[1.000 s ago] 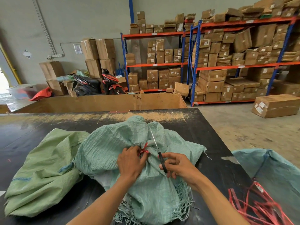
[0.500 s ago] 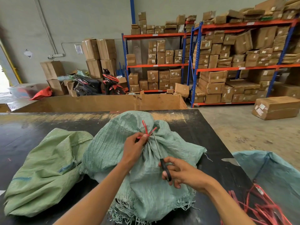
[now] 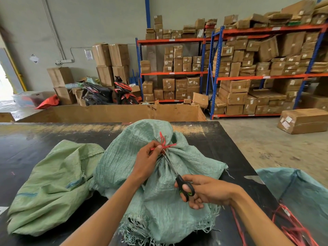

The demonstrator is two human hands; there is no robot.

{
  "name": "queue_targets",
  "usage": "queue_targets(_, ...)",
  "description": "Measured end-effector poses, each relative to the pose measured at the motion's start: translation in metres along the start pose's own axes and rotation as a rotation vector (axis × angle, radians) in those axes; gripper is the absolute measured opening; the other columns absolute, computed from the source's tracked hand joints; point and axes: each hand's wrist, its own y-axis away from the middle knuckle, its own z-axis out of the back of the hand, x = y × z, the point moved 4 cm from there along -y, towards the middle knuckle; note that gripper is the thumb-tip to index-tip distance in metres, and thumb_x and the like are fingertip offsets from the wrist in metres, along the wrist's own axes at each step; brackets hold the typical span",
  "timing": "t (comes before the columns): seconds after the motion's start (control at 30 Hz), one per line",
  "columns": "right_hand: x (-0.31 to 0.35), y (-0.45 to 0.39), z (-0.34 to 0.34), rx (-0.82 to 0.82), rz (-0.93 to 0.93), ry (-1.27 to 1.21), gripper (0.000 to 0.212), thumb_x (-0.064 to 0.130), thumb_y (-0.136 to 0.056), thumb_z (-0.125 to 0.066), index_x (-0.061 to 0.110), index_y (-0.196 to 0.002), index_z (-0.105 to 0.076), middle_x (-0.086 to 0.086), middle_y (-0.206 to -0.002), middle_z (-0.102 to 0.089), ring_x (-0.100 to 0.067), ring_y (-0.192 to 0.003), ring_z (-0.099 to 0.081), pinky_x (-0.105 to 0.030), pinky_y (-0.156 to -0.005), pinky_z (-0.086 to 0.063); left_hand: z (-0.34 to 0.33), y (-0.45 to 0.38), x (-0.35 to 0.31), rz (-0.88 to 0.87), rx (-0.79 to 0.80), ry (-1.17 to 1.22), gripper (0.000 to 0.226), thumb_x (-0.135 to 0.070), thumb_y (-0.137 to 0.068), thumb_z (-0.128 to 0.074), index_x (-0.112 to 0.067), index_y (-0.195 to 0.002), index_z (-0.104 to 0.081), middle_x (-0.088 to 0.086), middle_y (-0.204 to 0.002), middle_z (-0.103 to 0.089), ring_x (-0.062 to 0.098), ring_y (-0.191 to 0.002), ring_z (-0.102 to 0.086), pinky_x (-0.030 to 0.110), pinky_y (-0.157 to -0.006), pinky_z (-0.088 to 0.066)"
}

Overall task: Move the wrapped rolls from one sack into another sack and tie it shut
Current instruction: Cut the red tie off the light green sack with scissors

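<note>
Centre frame, the pale teal woven sack [image 3: 159, 174] sits on the black desk [image 3: 221, 144], neck bound with red plastic string [image 3: 164, 143]. Left hand [image 3: 148, 160] pinches the knot; right hand [image 3: 204, 191] grips black-handled scissors [image 3: 177, 176]. Opening step, probably: next, snip the tie cleanly.

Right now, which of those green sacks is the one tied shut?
The teal sack in the middle, under both hands: a red string gathers its neck. The paler green sack beside it lies flat and untied, and the sack at right gapes open.
</note>
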Motion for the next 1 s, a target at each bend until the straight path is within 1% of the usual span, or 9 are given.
queue_targets(0.07,0.000,-0.001,0.000,-0.010,0.005,-0.007,0.067,0.046,-0.084,-0.074,0.007,-0.132,-0.046,-0.008,-0.092,-0.060,-0.018,-0.063,-0.054,-0.022,-0.052,-0.039,-0.001,0.001,-0.001,0.007,-0.017,0.003,0.021,-0.023,-0.101,-0.053,-0.012,-0.086,-0.064,0.004,-0.081,-0.067,0.014,-0.079,-0.063,0.024,-0.077,-0.048)
queue_targets(0.13,0.000,0.000,0.001,-0.015,0.013,-0.014,0.066,0.045,-0.085,-0.073,0.006,-0.132,-0.046,-0.008,-0.092,-0.061,-0.017,-0.060,-0.054,-0.021,-0.050,-0.039,-0.002,0.002,-0.002,0.025,-0.056,0.046,0.021,-0.022,-0.101,-0.053,-0.011,-0.087,-0.064,0.000,-0.080,-0.068,0.007,-0.077,-0.064,0.015,-0.073,-0.047)
queue_targets(0.27,0.000,0.003,0.004,-0.031,0.018,-0.013,0.059,0.039,-0.090,-0.068,0.005,-0.133,-0.046,-0.009,-0.092,-0.061,-0.016,-0.055,-0.054,-0.021,-0.048,-0.038,-0.002,0.003,0.001,0.033,-0.112,0.071,0.021,-0.021,-0.100,-0.054,-0.009,-0.088,-0.066,0.003,-0.080,-0.072,0.007,-0.077,-0.067,0.010,-0.071,-0.046)
queue_targets(0.43,0.004,0.008,0.010,-0.058,-0.031,0.039,0.050,0.036,-0.094,-0.064,0.010,-0.134,-0.049,-0.010,-0.093,-0.059,-0.014,-0.050,-0.049,-0.021,-0.045,-0.032,-0.002,0.003,0.006,0.012,-0.122,0.039,0.020,-0.027,-0.100,-0.054,-0.016,-0.087,-0.063,-0.004,-0.074,-0.067,0.010,-0.071,-0.063,0.023,-0.070,-0.048)
queue_targets(0.57,0.010,0.006,0.012,-0.053,-0.067,0.126,0.051,0.040,-0.093,-0.065,0.011,-0.132,-0.049,-0.007,-0.091,-0.058,-0.013,-0.049,-0.045,-0.024,-0.047,-0.028,-0.004,0.005,0.004,-0.034,-0.150,-0.005,0.019,-0.032,-0.100,-0.054,-0.021,-0.087,-0.062,-0.002,-0.075,-0.066,0.014,-0.071,-0.061,0.038,-0.072,-0.050)
queue_targets(0.7,0.018,0.003,0.016,-0.064,-0.089,0.228,0.042,0.037,-0.096,-0.062,0.011,-0.128,-0.051,-0.003,-0.086,-0.057,-0.013,-0.047,-0.043,-0.023,-0.047,-0.028,-0.002,0.008,0.004,-0.049,-0.192,-0.021,0.019,-0.035,-0.101,-0.052,-0.023,-0.089,-0.060,0.005,-0.079,-0.065,0.028,-0.076,-0.061,0.048,-0.074,-0.051)
queue_targets(0.77,0.021,0.001,0.017,-0.067,-0.095,0.265,0.042,0.039,-0.095,-0.062,0.013,-0.126,-0.052,-0.002,-0.085,-0.057,-0.013,-0.045,-0.042,-0.022,-0.045,-0.026,-0.002,0.010,0.005,-0.047,-0.205,-0.015,0.019,-0.034,-0.101,-0.051,-0.023,-0.089,-0.059,0.004,-0.078,-0.064,0.029,-0.077,-0.061,0.049,-0.075,-0.050)
queue_targets(0.83,0.023,-0.002,0.018,-0.060,-0.104,0.298,0.043,0.042,-0.093,-0.063,0.013,-0.124,-0.053,-0.002,-0.084,-0.057,-0.014,-0.044,-0.040,-0.023,-0.044,-0.024,-0.001,0.012,0.004,-0.037,-0.233,-0.006,0.018,-0.033,-0.101,-0.051,-0.023,-0.089,-0.059,0.000,-0.078,-0.065,0.020,-0.076,-0.063,0.045,-0.076,-0.052)
queue_targets(1.0,0.029,-0.005,0.019,-0.053,-0.109,0.332,0.035,0.036,-0.097,-0.060,0.010,-0.120,-0.055,0.000,-0.080,-0.056,-0.012,-0.041,-0.033,-0.025,-0.042,-0.021,0.003,0.016,0.009,-0.009,-0.303,0.038,0.018,-0.030,-0.101,-0.053,-0.017,-0.090,-0.059,0.000,-0.078,-0.069,0.017,-0.077,-0.069,0.044,-0.081,-0.056)
